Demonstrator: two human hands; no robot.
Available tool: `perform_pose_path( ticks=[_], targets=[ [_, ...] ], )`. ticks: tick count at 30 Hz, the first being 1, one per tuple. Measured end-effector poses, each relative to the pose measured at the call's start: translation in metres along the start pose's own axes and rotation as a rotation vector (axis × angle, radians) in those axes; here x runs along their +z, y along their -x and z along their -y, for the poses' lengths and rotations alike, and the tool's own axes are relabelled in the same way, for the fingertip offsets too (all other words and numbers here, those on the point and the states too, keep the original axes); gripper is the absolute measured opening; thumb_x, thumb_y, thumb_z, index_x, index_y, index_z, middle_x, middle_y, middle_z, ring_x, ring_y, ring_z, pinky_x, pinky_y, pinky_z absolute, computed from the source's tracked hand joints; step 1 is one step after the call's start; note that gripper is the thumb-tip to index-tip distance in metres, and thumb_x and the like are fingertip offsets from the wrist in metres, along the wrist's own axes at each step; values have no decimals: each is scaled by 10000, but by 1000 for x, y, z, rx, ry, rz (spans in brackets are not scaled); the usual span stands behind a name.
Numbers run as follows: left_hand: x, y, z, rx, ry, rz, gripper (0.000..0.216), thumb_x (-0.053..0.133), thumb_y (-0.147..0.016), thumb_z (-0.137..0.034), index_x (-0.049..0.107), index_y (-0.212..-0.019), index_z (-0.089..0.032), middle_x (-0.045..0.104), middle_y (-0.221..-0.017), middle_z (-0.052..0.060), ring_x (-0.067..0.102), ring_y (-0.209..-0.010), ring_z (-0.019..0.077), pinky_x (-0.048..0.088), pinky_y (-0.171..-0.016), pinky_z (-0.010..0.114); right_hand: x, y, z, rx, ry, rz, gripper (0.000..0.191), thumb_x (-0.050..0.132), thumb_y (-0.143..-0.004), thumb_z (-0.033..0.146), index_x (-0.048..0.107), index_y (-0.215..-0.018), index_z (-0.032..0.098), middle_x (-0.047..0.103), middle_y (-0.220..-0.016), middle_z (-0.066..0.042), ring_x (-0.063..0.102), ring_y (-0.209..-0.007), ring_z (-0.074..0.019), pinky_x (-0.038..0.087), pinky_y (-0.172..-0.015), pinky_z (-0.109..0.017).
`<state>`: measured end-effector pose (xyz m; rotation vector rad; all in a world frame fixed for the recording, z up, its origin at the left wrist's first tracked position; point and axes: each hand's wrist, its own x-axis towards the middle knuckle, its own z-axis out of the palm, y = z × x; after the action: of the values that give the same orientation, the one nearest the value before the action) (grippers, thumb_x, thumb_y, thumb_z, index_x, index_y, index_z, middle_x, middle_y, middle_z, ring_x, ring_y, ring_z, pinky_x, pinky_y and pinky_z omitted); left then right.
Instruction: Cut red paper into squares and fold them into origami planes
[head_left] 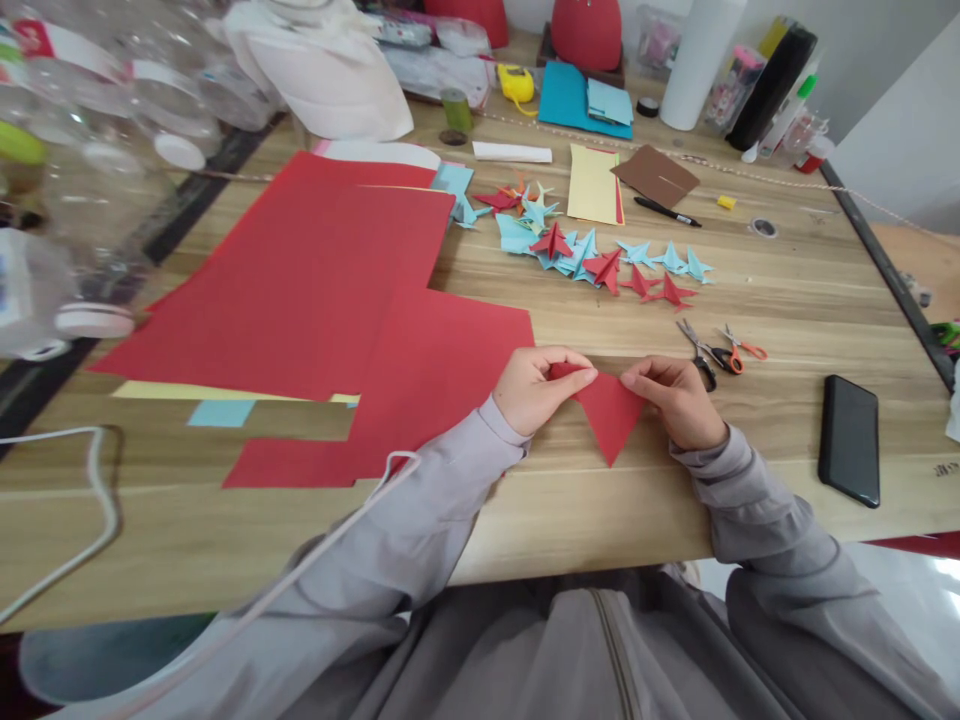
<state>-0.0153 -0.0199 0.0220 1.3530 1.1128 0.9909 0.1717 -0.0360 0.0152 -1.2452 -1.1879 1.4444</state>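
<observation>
A small red paper triangle (609, 415) lies on the wooden table (780, 310), its tip pointing towards me. My left hand (534, 388) pinches its upper left corner with curled fingers. My right hand (675, 400) pinches the upper right corner, fingers closed on the fold. Both wrists rest on the tabletop in grey sleeves.
Large red paper sheets (315, 290) cover the table's left half. Several folded red and blue paper figures (592, 255) lie behind my hands. Scissors (716, 350) and a black phone (849, 438) sit to the right. Plastic bottles (90, 150) crowd the far left, a black pen (666, 211) farther back.
</observation>
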Motion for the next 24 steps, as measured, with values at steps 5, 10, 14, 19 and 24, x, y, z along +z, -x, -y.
perform_pose_path(
  ticks=[5, 10, 14, 19, 24],
  targets=[
    [1, 1, 2, -63, -2, 95, 256, 766, -603, -400, 680, -630, -160, 630, -557, 6, 552, -522, 118, 463, -535, 244, 3, 5, 1, -96, 173, 123, 236, 720, -735, 417, 705, -717, 183, 669, -672, -6, 552, -591, -121, 452, -573, -251],
    [3, 4, -1, -133, 26, 110, 223, 770, -591, -364, 688, -613, -158, 625, -528, 5, 551, -490, 118, 467, -497, 240, 5, 6, 4, -110, 229, 166, 176, 696, -743, 325, 684, -669, 166, 640, -610, -1, 527, -549, -108, 422, -530, -236],
    [-6, 0, -3, -124, 18, 43, 209, 786, -566, -346, 697, -593, -158, 621, -507, 6, 546, -473, 120, 456, -481, 241, -1, 4, 9, -44, 188, 111, 157, 720, -681, 294, 674, -619, 157, 628, -552, 2, 517, -496, -103, 415, -489, -233],
    [-22, -9, 0, -38, 7, -140, 194, 791, -552, -334, 704, -593, -166, 673, -580, 25, 616, -573, 157, 511, -575, 278, -14, -3, 9, -40, 80, -19, 157, 741, -646, 285, 654, -585, 169, 613, -504, 3, 513, -445, -101, 420, -456, -234],
    [-19, -8, 2, -39, 31, -130, 175, 787, -552, -319, 719, -604, -166, 697, -606, 32, 630, -589, 161, 526, -595, 281, -7, -3, 7, -65, 43, 8, 195, 754, -684, 377, 703, -707, 190, 668, -632, -3, 577, -547, -116, 485, -553, -250]
  ],
)
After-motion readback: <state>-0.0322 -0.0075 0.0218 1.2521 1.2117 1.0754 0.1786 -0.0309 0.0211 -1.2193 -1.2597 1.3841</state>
